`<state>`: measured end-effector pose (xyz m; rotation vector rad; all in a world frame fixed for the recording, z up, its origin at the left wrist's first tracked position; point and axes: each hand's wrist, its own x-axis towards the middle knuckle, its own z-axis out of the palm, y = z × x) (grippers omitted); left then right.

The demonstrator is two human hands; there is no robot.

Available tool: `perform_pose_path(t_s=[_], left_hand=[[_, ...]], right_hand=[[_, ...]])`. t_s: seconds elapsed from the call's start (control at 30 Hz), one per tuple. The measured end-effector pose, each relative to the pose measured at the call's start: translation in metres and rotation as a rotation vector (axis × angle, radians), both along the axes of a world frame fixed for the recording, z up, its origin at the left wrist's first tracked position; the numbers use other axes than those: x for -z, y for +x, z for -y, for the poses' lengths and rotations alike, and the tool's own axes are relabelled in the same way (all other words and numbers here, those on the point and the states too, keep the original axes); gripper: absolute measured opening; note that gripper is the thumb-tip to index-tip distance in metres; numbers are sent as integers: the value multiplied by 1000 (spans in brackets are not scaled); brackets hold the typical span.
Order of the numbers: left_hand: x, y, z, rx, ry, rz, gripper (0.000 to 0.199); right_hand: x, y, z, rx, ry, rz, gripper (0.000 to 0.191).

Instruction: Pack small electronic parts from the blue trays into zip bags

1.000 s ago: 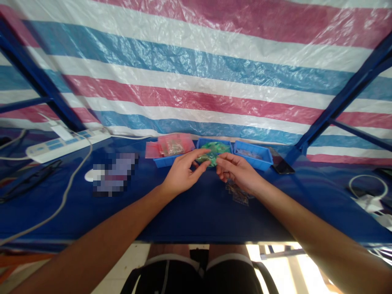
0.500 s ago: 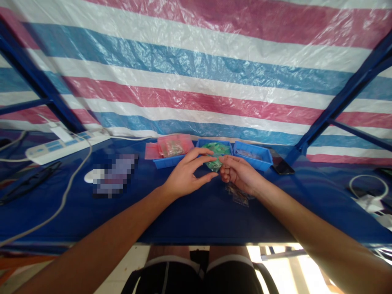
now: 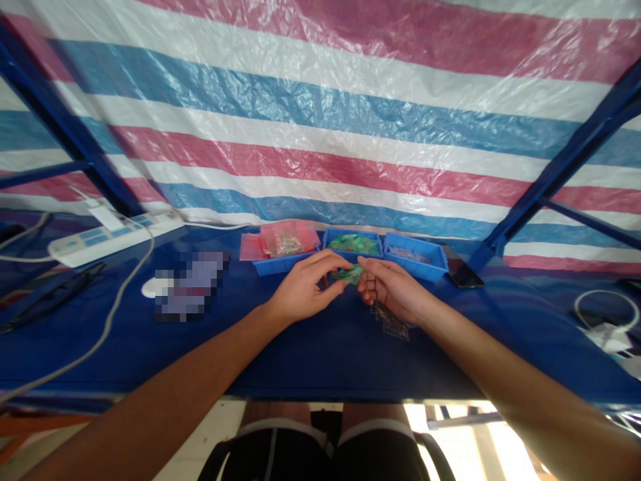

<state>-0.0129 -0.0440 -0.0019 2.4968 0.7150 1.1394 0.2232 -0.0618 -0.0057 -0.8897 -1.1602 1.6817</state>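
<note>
A small green plastic bag point(image 3: 350, 274) is stretched between my two hands above the blue table. My left hand point(image 3: 306, 286) grips its left side between thumb and fingers. My right hand point(image 3: 393, 286) pinches its right edge, with the other fingers curled in. Under my right hand lie several small clear packets point(image 3: 393, 325) with dark contents I cannot make out. Just behind the hands, a blue bin point(image 3: 328, 239) holds more green bags point(image 3: 354, 243). To its left, red bags point(image 3: 288, 239) are heaped on another blue bin point(image 3: 270, 267).
A third blue bin point(image 3: 431, 269) with clear packets stands at the right, beside a dark phone point(image 3: 461, 267). On the left are a power strip point(image 3: 110, 237), a white cable point(image 3: 117, 304), a white mouse-like object point(image 3: 156, 287) and a blurred-out item point(image 3: 193, 284).
My left fingers have closed in on the green bag, which is now held at both sides. The right hand has barely moved. The view has shifted slightly.
</note>
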Motion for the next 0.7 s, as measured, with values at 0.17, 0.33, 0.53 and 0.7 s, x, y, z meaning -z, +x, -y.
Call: perform_pose_path(t_s=[0.17, 0.33, 0.53, 0.7], left_hand=[[2, 0, 0, -8, -9, -5, 28], [1, 0, 1, -18, -10, 0, 27], [-3, -1, 3, -37, -8, -55, 26], [-6, 0, 5, -40, -25, -76, 26]], right_hand=[[1, -1, 1, -13, 39, 30, 49], [-2, -2, 4, -15, 73, 70, 50], [-5, -4, 7, -26, 147, 161, 52], [-2, -3, 6, -48, 153, 184, 51]])
